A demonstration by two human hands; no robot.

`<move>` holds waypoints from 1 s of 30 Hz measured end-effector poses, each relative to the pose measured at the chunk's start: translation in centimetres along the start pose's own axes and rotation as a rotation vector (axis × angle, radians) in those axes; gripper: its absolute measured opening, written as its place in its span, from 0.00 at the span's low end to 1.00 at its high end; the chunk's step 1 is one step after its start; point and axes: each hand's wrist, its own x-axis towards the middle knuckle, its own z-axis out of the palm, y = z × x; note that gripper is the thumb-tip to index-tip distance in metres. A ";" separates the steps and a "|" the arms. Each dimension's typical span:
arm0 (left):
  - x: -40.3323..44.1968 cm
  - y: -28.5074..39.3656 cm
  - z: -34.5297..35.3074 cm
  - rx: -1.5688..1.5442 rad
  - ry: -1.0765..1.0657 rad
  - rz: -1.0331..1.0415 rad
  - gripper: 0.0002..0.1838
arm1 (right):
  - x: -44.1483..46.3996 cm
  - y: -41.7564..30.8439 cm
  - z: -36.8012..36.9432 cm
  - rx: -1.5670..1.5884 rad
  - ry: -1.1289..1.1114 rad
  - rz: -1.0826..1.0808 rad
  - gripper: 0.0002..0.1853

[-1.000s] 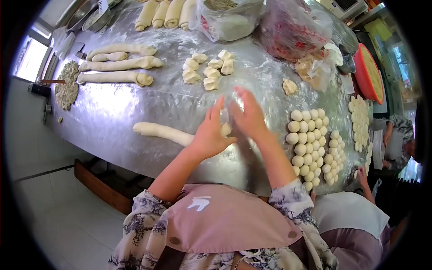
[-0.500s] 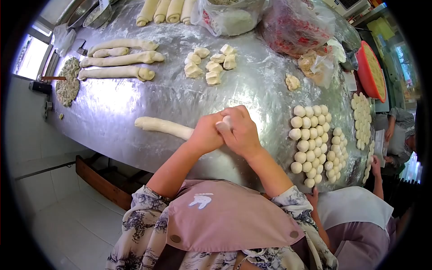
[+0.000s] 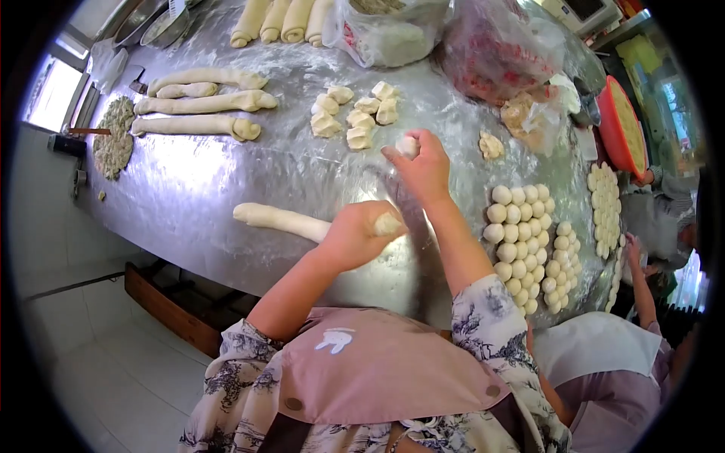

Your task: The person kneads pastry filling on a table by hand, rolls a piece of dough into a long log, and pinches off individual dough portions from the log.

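Observation:
My left hand point(image 3: 355, 235) is wrapped round the right end of a long dough roll point(image 3: 276, 219), whose pale tip pokes out of the fist. Up and to the right, my right hand point(image 3: 421, 166) holds a small dough piece point(image 3: 408, 146) between thumb and fingers. Just beyond it lie two groups of torn dough pieces point(image 3: 361, 119) on the floured metal table point(image 3: 196, 196). A lone dough lump point(image 3: 491, 146) sits farther right. Rows of round dough balls point(image 3: 521, 226) are to the right of my right forearm.
Several dough rolls point(image 3: 196, 126) lie at the left, thicker ones point(image 3: 297, 20) at the back. Plastic bags point(image 3: 495, 53) stand behind, with a red basin point(image 3: 621, 128) at the right. Flat dough rounds point(image 3: 604, 208) lie near a co-worker's hand point(image 3: 633, 249).
My hands were together half a second ago and are now apart. The right hand has moved up and away with a dough piece; the left stays on the roll.

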 end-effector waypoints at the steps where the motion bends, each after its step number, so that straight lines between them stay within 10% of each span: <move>1: 0.5 -0.5 -0.4 0.068 -0.015 -0.105 0.20 | 0.5 0.3 0.4 0.017 0.033 -0.069 0.21; 5: 1.1 -3.1 0.0 0.140 0.087 -0.013 0.57 | -1.9 -0.1 -0.5 0.147 -0.164 -0.026 0.26; 9: 1.5 -5.0 1.2 0.138 0.294 0.236 0.57 | -6.9 -2.0 -1.3 0.274 -0.452 -0.200 0.20; 21: 0.2 -3.9 0.1 0.110 0.089 0.003 0.16 | -7.4 -4.5 -1.8 0.279 -0.137 -0.286 0.08; 30: 0.6 -2.9 0.4 0.169 0.058 -0.049 0.10 | -6.4 -3.9 -0.4 0.195 0.058 -0.175 0.10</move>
